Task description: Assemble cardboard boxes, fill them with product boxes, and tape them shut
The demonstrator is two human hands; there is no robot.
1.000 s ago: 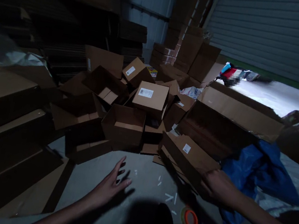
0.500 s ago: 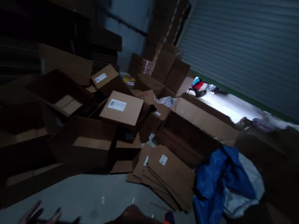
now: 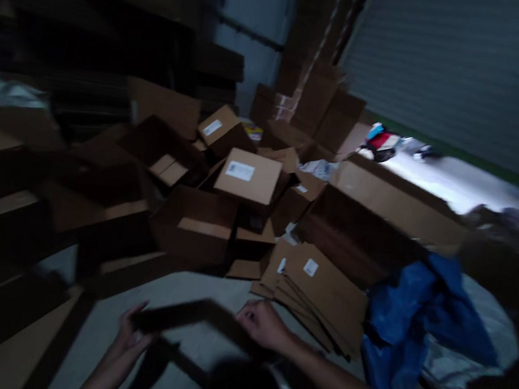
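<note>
A dark, thin, bent piece, blurred and probably cardboard, spans between my two hands low in the view. My left hand is at its left end, with thumb and fingers around the edge. At its right end my right hand is closed on it, just in front of a stack of flat cardboard sheets on the floor. The lower part of the piece is hard to make out in the dim light.
Open cardboard boxes are heaped ahead and to the left. A blue tarp lies at the right, beside a large open box. Behind is a partly raised shutter. Grey floor shows around my hands.
Both hands have come up into view, with the dark piece now clearly stretched between them. The left fingers have closed in around its end. The view has turned left.
</note>
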